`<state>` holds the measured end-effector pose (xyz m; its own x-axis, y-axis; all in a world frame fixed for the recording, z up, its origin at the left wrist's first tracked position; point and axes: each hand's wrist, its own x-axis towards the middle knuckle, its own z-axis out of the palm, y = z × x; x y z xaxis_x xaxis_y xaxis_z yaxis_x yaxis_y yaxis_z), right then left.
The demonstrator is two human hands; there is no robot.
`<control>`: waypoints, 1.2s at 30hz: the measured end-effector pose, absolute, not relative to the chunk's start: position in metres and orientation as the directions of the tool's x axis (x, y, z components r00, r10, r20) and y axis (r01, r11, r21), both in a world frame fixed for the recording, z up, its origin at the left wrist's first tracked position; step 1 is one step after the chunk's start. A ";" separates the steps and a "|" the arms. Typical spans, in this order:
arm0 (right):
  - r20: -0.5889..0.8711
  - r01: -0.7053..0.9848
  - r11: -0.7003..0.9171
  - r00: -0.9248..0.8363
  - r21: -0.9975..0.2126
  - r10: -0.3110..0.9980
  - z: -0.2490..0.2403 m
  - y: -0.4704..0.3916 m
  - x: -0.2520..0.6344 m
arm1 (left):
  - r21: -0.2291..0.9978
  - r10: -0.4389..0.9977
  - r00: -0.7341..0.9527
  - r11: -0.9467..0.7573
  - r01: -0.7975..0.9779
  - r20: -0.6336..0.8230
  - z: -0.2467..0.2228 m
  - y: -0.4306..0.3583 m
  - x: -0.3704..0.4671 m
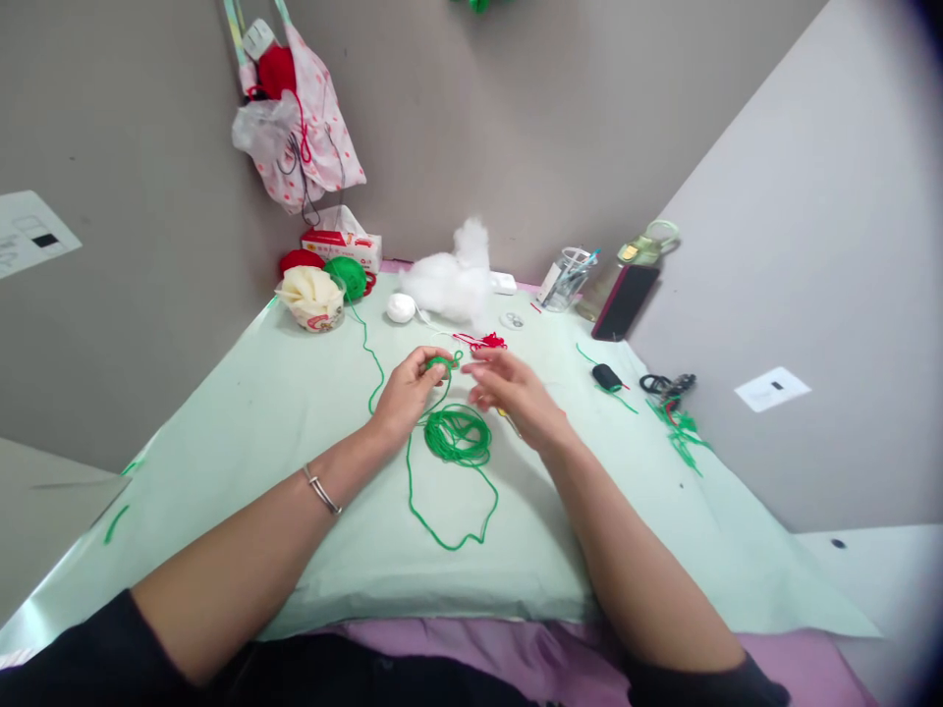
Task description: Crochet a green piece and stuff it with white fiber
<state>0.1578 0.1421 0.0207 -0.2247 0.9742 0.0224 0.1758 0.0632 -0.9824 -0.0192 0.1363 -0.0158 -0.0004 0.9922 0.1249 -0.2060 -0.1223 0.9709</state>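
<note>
Lying nearest on the pale green table cover (pixel 221 471): a long loose loop of green yarn (pixel 451 535), trailing back up to a flat coil of the same yarn (pixel 458 435) just below and between the two hands.

Reaching in from the lower left, bracelet (pixel 322 490) showing at the wrist: the left hand (pixel 408 391), fingers curled and pinching a small green crocheted piece (pixel 440 364) at the fingertips (piece sitting right at the thumb and forefinger, touching both). Running from that piece down to the coil, and another strand snaking away up the cover toward the green yarn ball (pixel 346 276).

Coming in from the lower right: the right hand (pixel 508 391), fingers loosely spread and slightly blurred, fingertips hovering just beside the green piece; not possible to tell whether gripping anything, though a thin yellowish tool (perhaps a hook) (pixel 508 420) is peeking out beneath the palm.

Just beyond the fingertips: a small tangle of red yarn (pixel 482 341). Farther right on the cover: a small dark object (pixel 607 376), black scissors (pixel 667 384) and green yarn scraps (pixel 682 432).

Farther back: a patterned bowl with cream-coloured filling (pixel 312 298), a white ball (pixel 402 307), a heap of white stuffing (pixel 453 275), a tissue box (pixel 341 245), a clear cup of pens (pixel 569 277), a dark phone (pixel 626 301) leaning against a bottle (pixel 640 250).

Hanging on the wall behind: a spotted pink bag (pixel 313 128).
</note>
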 end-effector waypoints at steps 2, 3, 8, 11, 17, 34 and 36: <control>-0.067 0.141 -0.018 -0.352 -0.990 0.934 0.017 0.131 0.143 | 0.970 0.987 -0.009 -0.160 -0.182 0.161 -0.014 0.132 -0.015; -0.097 0.132 -0.049 -0.392 -0.990 0.915 0.015 0.128 0.138 | 0.970 0.984 -0.016 -0.176 -0.170 0.175 -0.014 0.131 -0.014; -0.131 0.147 -0.074 -0.428 -0.986 0.894 0.012 0.126 0.133 | 0.974 0.980 -0.057 -0.197 -0.115 0.192 -0.016 0.137 -0.019; -0.091 0.167 -0.019 -0.437 -0.986 0.895 0.019 0.123 0.135 | 0.981 0.984 -0.063 -0.172 -0.094 0.167 -0.019 0.143 -0.026; -0.055 0.146 0.044 -0.608 -0.988 0.792 0.032 0.113 0.138 | 0.984 0.989 -0.024 -0.151 -0.097 0.149 -0.020 0.148 -0.034; -0.198 0.259 0.126 -0.910 -0.958 0.364 0.048 0.114 0.157 | 0.994 0.999 0.035 -0.024 -0.107 0.027 -0.020 0.150 -0.035; -0.234 0.393 0.254 -0.842 -0.884 0.487 0.054 0.121 0.170 | 0.994 0.999 0.054 0.001 -0.113 0.005 -0.019 0.149 -0.036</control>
<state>0.1698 0.1210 0.0537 -0.8416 0.4867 -0.2342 0.3928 0.2540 -0.8838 -0.0356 0.1492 -0.0192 0.0544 0.9985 0.0052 -0.1128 0.0010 0.9936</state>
